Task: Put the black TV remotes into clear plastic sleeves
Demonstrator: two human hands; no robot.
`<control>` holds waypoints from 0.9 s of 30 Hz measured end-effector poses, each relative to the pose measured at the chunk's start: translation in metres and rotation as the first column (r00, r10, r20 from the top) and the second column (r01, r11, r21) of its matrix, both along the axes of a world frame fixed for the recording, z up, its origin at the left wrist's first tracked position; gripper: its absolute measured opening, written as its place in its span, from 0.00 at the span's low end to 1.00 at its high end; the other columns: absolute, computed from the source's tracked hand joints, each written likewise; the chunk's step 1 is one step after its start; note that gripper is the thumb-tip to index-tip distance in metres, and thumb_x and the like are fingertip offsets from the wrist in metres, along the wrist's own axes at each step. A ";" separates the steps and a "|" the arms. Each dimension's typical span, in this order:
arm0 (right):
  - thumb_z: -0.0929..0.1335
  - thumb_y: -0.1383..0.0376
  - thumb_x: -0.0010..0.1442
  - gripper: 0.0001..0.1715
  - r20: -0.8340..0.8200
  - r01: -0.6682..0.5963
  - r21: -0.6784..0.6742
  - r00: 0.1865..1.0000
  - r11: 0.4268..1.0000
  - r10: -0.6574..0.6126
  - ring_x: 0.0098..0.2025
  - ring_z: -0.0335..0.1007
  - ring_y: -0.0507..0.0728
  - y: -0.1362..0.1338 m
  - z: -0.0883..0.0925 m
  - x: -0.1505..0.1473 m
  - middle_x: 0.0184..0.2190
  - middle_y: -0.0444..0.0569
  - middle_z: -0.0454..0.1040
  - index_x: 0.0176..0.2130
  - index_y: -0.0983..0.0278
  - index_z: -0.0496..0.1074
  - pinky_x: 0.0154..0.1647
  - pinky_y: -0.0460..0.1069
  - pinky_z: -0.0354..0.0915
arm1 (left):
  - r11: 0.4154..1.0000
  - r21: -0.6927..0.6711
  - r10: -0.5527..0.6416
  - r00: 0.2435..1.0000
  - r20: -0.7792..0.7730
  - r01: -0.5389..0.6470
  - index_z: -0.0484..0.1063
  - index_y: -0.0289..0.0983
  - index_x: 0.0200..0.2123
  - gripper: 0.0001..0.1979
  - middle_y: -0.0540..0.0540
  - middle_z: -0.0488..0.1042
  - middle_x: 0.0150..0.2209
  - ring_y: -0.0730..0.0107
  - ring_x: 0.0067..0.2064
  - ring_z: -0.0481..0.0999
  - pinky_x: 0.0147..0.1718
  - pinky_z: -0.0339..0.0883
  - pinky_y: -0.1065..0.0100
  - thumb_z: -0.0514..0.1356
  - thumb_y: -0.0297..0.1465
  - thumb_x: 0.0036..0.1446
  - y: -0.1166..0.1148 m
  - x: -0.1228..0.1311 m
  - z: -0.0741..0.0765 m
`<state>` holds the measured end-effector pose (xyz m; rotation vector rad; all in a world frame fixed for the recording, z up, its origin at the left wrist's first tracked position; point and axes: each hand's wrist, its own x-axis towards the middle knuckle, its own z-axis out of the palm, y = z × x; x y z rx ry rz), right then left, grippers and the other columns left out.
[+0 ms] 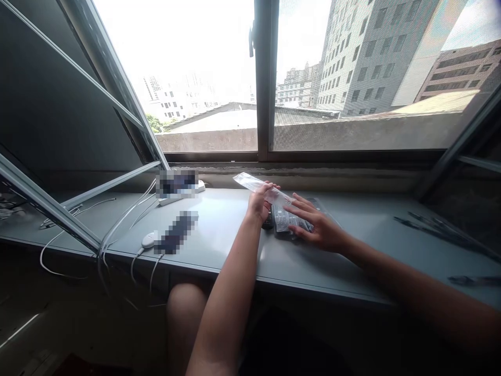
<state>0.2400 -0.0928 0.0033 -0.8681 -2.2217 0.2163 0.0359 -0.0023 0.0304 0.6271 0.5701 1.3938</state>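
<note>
"What's the left hand (261,202) doing?"
"Gripping a clear plastic sleeve (249,181), raised above the surface (219,211)."
"And the right hand (319,228)?"
"Spread open near the sleeve's other end, partly covering a clear packet (282,221)."

Clear film sleeve (246,181): thin plastic, glossy, lightly creased. Clear packaging (284,222): shiny plastic, crinkled. Tabletop (227,224): smooth, satin sheen; painted or laminated, can't tell. Angled frame (50,209): silvery metal, dull sheen. Window frame (264,78): dark, looks metal, matt. Ledge outside (207,141): rough, concrete-like. White cables (139,251): smooth plastic jackets. Round puck (148,240): smooth white plastic.
</note>
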 end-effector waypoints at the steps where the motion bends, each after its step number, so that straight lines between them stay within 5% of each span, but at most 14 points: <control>1: 0.72 0.53 0.73 0.34 -0.001 0.005 -0.001 1.000 1.000 -0.005 0.83 0.46 0.76 0.000 0.000 0.000 0.77 0.56 0.65 0.74 0.54 0.72 0.76 0.79 0.56 | 1.000 0.001 -0.002 1.000 -0.001 0.002 0.74 0.36 0.46 0.17 0.46 0.83 0.37 0.64 0.42 0.85 0.40 0.74 0.67 0.72 0.25 0.54 0.000 0.000 0.000; 12: 0.73 0.54 0.73 0.37 -0.008 -0.002 0.004 1.000 1.000 0.002 0.82 0.50 0.76 0.000 0.003 0.000 0.75 0.57 0.68 0.76 0.54 0.68 0.76 0.78 0.58 | 1.000 0.011 0.010 1.000 0.006 -0.010 0.75 0.36 0.46 0.19 0.46 0.83 0.37 0.64 0.41 0.85 0.40 0.74 0.67 0.75 0.26 0.52 0.001 0.000 -0.002; 19: 0.73 0.53 0.73 0.30 -0.007 0.002 0.002 1.000 1.000 -0.002 0.81 0.51 0.77 -0.002 0.002 0.000 0.76 0.58 0.67 0.70 0.55 0.76 0.75 0.79 0.58 | 1.000 0.010 0.014 1.000 -0.009 -0.014 0.75 0.36 0.46 0.18 0.46 0.83 0.37 0.66 0.39 0.85 0.39 0.74 0.68 0.75 0.26 0.54 0.001 -0.001 -0.003; 27: 0.73 0.54 0.74 0.34 -0.009 -0.021 0.003 1.000 1.000 0.021 0.82 0.50 0.76 -0.002 0.002 -0.001 0.76 0.55 0.66 0.74 0.52 0.70 0.76 0.79 0.58 | 0.999 0.016 -0.034 0.999 -0.013 0.034 0.75 0.36 0.45 0.17 0.44 0.84 0.38 0.64 0.41 0.86 0.41 0.75 0.67 0.75 0.27 0.54 0.003 0.002 -0.007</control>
